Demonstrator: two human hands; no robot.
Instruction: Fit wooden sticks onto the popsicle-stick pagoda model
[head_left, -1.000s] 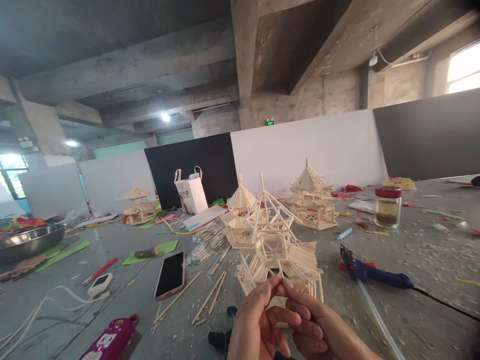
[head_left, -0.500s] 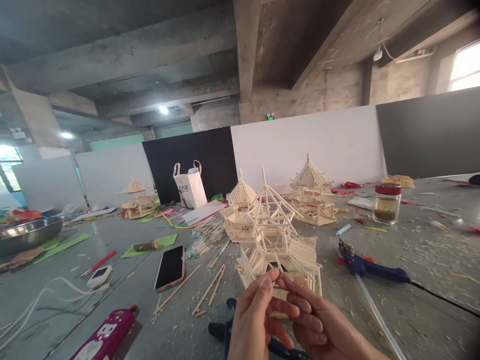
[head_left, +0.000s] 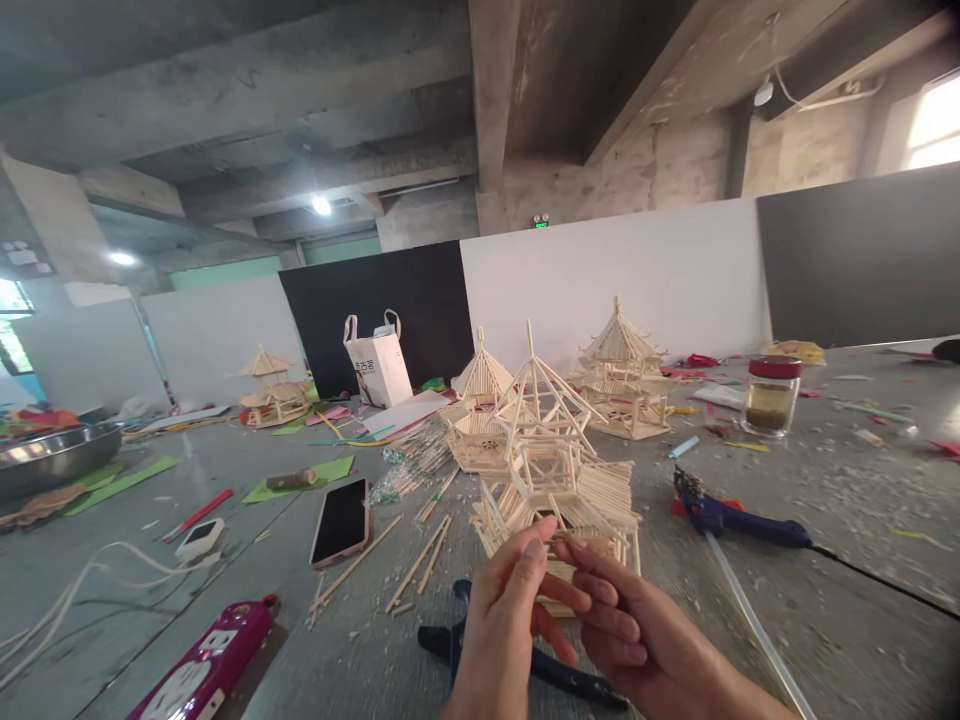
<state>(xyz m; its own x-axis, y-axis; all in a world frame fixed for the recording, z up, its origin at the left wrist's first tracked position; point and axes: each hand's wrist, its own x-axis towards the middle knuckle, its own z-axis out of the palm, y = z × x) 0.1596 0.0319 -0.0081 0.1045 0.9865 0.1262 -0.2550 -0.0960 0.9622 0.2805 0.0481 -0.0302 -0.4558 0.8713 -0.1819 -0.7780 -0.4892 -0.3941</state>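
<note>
Bare concrete ceiling beams (head_left: 491, 90), black and white wall panels (head_left: 600, 270), littered grey floor (head_left: 847, 600).

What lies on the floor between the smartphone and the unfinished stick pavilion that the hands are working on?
In the head view, loose wooden sticks lie scattered on the floor between the smartphone and the unfinished stick pavilion, amid small wood scraps.

Both hands hide the front base of the stick pavilion model (head_left: 559, 480), the pink power strip (head_left: 196, 677) is cut off at the bottom edge, and the lettering on the white bag (head_left: 377, 364) is too small to read.
</note>
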